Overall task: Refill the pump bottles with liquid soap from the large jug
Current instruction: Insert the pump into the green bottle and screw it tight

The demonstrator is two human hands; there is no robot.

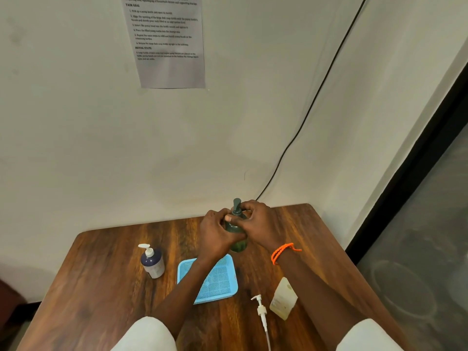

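Loose white pump point(261, 312) lies nearest, its tube cut off by the frame edge; clear bottle point(283, 298) just beside it at 2 o'clock. Blue tray point(222, 282), partly hidden by the left forearm. Purple bottle point(152, 262) at 9 o'clock of the tray. Farthest, at the tray's 12 o'clock, green bottle point(238, 233) stands upright on the table point(101, 274): left hand point(215, 231) curled round its body, right hand point(258, 224) pinching the pump collar. Jug not seen.

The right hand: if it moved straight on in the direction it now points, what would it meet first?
The right hand points left, already gripping the green pump bottle. Beyond the bottle comes the left hand, holding it from the other side. Depth is unclear.
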